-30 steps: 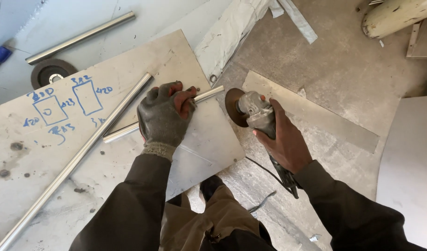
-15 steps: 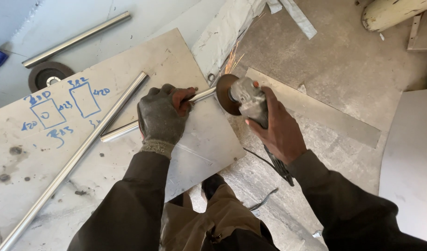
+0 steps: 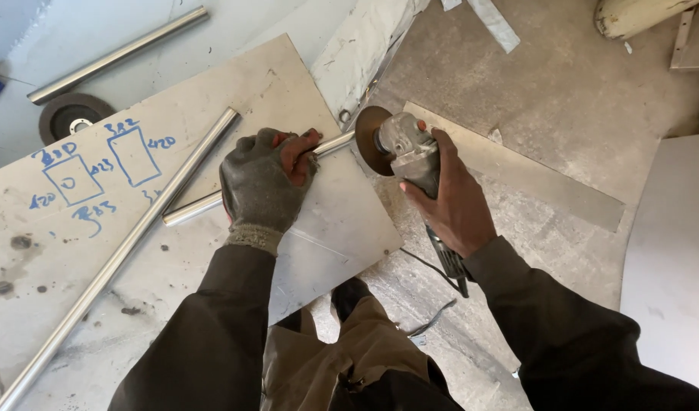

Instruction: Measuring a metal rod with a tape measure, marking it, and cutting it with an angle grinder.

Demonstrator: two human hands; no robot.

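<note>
Two hands work: gloved left hand [image 3: 264, 179] fingers clamp the short shiny steel tube [image 3: 212, 202], its axis running right toward the grey angle grinder [image 3: 406, 152] gripped by right hand [image 3: 452, 202].

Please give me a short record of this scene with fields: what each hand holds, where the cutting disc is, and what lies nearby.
left hand: gloved left hand presses a short metal tube onto the metal sheet
right hand: bare right hand grips an angle grinder
disc: grinder disc at the tube's right end
nearby: long tube on the sheet; spare disc and another tube at upper left
</note>
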